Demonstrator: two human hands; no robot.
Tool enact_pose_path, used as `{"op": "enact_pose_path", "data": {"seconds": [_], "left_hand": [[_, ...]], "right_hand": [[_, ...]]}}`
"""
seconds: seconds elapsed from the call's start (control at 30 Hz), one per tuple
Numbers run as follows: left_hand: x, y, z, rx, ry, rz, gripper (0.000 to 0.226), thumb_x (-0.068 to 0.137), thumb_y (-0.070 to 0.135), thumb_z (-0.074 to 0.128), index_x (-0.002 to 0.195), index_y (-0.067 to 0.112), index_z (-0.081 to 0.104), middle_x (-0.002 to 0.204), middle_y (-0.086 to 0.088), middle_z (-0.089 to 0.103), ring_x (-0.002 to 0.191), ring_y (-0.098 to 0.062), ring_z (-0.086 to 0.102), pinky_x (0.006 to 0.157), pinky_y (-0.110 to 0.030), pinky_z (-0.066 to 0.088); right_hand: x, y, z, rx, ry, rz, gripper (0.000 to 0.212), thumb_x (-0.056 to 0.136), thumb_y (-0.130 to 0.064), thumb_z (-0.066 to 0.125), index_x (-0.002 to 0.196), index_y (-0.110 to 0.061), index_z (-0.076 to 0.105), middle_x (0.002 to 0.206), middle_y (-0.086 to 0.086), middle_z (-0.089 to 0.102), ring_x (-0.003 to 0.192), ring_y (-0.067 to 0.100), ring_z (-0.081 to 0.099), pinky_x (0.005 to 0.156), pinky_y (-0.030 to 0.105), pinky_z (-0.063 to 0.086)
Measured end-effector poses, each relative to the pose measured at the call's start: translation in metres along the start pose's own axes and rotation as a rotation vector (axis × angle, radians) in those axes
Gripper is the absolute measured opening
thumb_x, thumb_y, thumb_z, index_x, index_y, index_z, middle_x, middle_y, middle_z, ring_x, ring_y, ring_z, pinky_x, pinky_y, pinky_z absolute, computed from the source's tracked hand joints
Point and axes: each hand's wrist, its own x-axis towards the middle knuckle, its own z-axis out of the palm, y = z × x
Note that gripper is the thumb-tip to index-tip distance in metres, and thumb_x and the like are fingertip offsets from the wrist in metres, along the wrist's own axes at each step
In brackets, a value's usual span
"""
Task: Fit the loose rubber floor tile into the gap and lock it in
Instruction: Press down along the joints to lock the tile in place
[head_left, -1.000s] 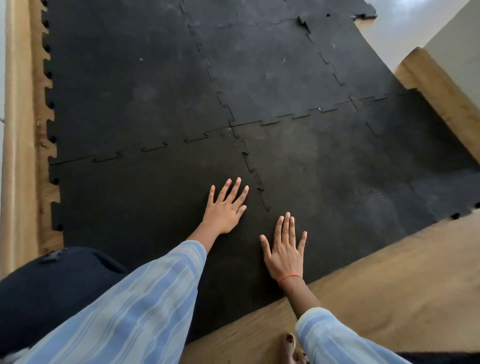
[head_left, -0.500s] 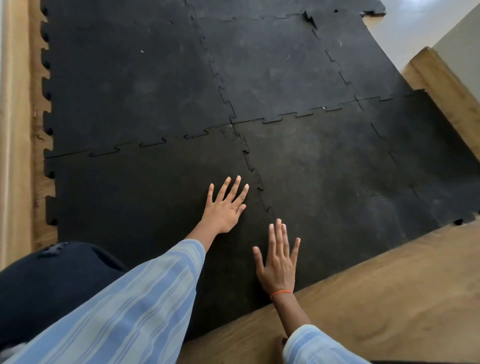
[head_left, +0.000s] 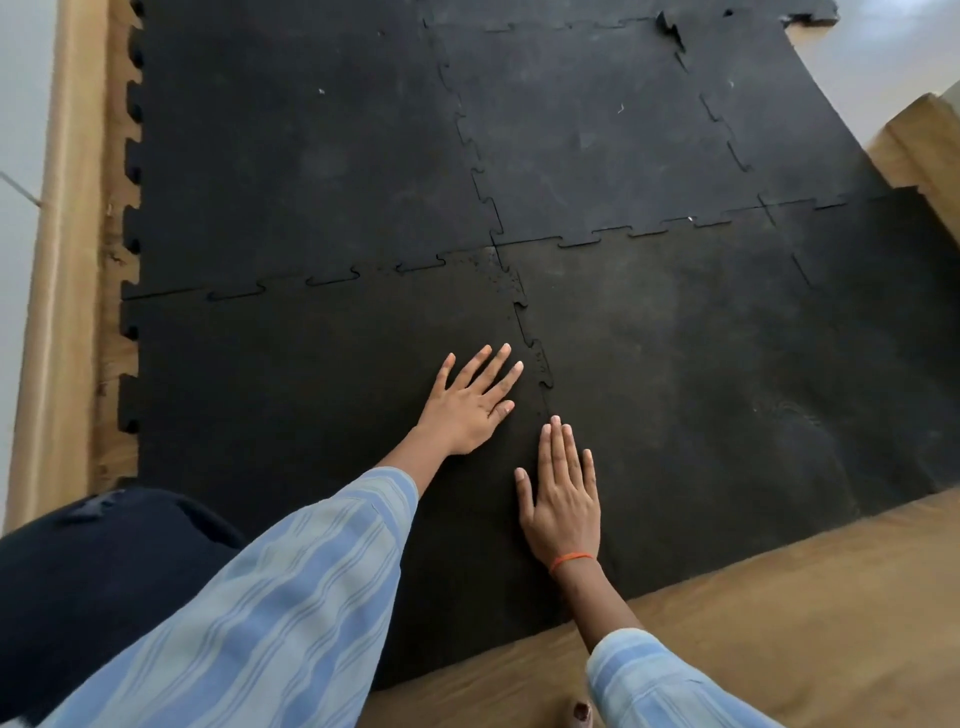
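Wood floor (head_left: 779, 613) showed around the black mats; rubber tile (head_left: 285, 389) lay near-left w/ its toothed seam (head_left: 535, 348) partly raised, left hand (head_left: 470, 410) & right hand (head_left: 563, 499) flat, fingers spread, gripping nothing.

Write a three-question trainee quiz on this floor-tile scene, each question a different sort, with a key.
1. True or false: the left hand lies flat, fingers spread, on the near-left rubber tile.
2. Multiple choice: the orange band sits on A) the left wrist, B) the right wrist, C) neither wrist.
3. Fill in: the right hand lies with its fingertips close to the toothed ____ between the two near tiles.

Key: 1 true; 2 B; 3 seam.
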Motion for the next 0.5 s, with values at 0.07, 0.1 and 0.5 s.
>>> {"op": "enact_pose_path", "data": {"seconds": [0.07,0.1,0.5], "left_hand": [[0.001,0.001,0.001,0.017,-0.007,-0.004,0.055,0.103,0.047,0.012,0.15,0.038,-0.016,0.157,0.013,-0.028,0.146,-0.012,-0.023,0.115,-0.047,-0.015],[0.0,0.002,0.0,0.024,-0.02,0.002,0.055,0.103,0.047,0.012,0.15,0.038,-0.016,0.157,0.013,-0.028,0.146,-0.012,-0.022,0.116,-0.047,-0.014],[0.025,-0.027,-0.014,0.015,0.056,-0.038,0.055,0.103,0.048,0.012,0.15,0.04,-0.014,0.158,0.014,-0.025,0.146,-0.01,-0.02,0.117,-0.046,-0.012]], "right_hand": [[-0.003,-0.001,-0.001,0.002,-0.003,0.001,0.065,0.097,-0.05,0.014,0.151,-0.016,0.006,0.159,-0.001,0.002,0.147,0.014,0.001,0.118,0.031,-0.007],[-0.002,-0.002,-0.001,0.003,-0.015,0.001,0.065,0.096,-0.05,0.012,0.151,-0.016,0.005,0.159,-0.001,0.001,0.147,0.014,-0.001,0.118,0.031,-0.008],[0.089,-0.015,-0.004,-0.022,0.061,-0.092,0.061,0.096,-0.041,0.017,0.151,-0.013,0.018,0.159,-0.001,0.015,0.146,0.011,0.007,0.118,0.035,0.001]]}}
